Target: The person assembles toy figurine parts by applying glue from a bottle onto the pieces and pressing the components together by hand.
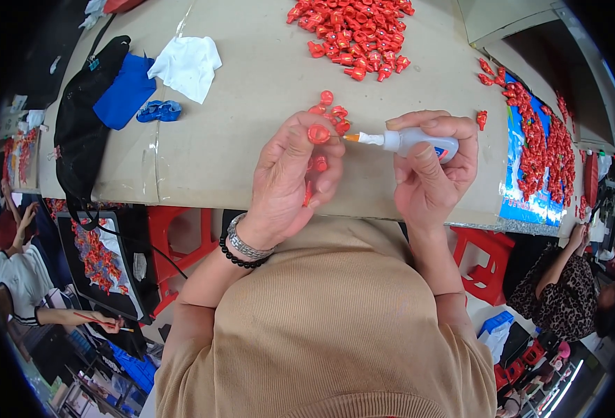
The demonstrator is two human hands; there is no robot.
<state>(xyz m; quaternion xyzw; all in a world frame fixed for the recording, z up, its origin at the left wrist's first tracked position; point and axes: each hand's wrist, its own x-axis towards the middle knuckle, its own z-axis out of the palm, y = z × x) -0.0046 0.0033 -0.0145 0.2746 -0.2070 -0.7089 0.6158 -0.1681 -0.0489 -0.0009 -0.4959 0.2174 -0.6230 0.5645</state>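
Note:
Between the thumb and forefinger of my left hand (290,174) is a small round red plastic part (318,134), hollow side up. A few more red pieces (317,164) sit in the curl of its other fingers. My right hand (436,167) is closed around a small white squeeze bottle (422,143), lying nearly level. Its narrow orange-tipped nozzle (353,138) points left, close beside the red part; I cannot tell whether they touch. Just beyond my left fingers lie several loose red pieces (335,115) on the table.
A heap of red parts (356,31) lies at the far middle of the table (252,90). More cover a blue sheet (530,209) at the right. A white cloth (188,66), blue cloth (123,97) and black bag (78,146) lie left. Red stools (485,261) stand below; co-workers (565,285) sit at both sides.

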